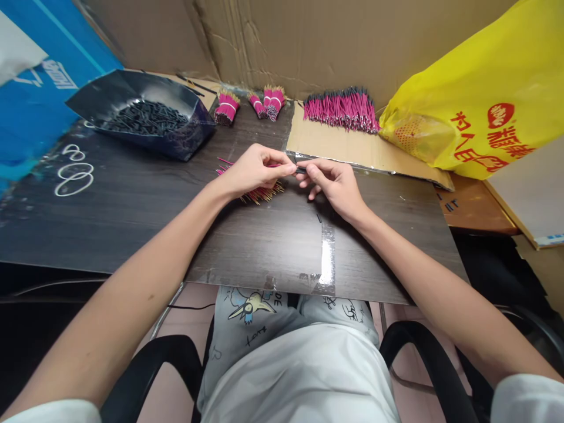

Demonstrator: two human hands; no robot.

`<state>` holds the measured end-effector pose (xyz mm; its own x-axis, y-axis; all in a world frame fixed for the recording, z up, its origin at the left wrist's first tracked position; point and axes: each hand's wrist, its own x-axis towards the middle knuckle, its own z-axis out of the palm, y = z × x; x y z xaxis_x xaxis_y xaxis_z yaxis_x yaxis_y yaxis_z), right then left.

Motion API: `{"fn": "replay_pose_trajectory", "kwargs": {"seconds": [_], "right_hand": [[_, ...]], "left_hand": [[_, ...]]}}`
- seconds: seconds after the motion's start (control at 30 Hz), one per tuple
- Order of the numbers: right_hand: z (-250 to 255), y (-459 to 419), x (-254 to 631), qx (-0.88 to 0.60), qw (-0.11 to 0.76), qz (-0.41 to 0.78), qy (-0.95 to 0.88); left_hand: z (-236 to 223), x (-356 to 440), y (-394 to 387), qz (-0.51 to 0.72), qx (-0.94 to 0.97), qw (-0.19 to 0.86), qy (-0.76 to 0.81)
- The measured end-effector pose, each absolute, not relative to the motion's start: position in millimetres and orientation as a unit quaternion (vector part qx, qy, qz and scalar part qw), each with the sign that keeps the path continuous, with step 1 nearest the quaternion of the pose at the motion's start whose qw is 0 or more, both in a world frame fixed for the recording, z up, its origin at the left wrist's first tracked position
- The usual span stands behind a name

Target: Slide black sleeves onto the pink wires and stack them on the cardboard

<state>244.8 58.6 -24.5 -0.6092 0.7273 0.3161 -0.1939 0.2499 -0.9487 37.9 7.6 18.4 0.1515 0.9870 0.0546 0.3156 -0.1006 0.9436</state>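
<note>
Both hands [337, 185] hold black tubing [301, 170] well inside the tabletop edge [264, 285].

Cardboard backing [352, 41], dark wood-grain table [259, 247], pinkish floor [196, 323].

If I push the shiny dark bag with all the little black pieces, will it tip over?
The dark bag may crumple before it tips, since its walls look thin and creased. It seems unlikely to roll, having a wide, uneven shape. Loose black pieces could spill, because its mouth gapes open.
</note>
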Motion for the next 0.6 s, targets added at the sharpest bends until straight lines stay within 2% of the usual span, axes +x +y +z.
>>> {"fn": "replay_pose_trajectory", "kwargs": {"seconds": [0.27, 0.6], "right_hand": [[-24.4, 64.2, 244.9, -0.193, 0.375, 0.649, -0.633], [-23.8, 65.3, 246.0, -0.185, 0.332, 0.667, -0.641]], "left_hand": [[17.1, 35.7, 9.4, 0.371, 0.61, 0.515, 0.475], [26.5, 37.7, 2.9, 0.344, 0.625, 0.483, 0.508]]}}
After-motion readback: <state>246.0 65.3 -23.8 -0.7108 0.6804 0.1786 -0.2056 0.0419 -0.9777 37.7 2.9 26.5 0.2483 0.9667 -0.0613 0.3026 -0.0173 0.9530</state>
